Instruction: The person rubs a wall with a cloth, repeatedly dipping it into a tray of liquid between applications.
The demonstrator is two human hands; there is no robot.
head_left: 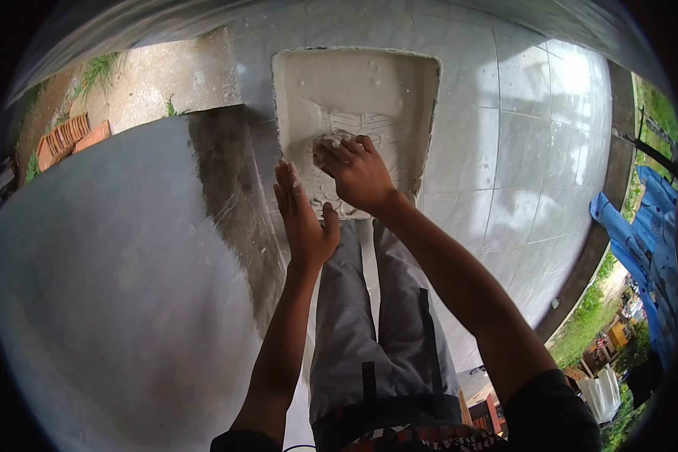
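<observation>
An outdoor building site beside a house: grey tiled floor [520,151], a bed of wet mortar [369,90], stacked bricks [64,139], grass [98,71].

One head-worn fisheye view looks steeply down and forward — close over the person's own arms and grey trousers [377,331]. The mortar patch [358,105] sits at twelve o'clock, tiled floor [527,151] toward two, grey cement [113,264] at nine.
</observation>
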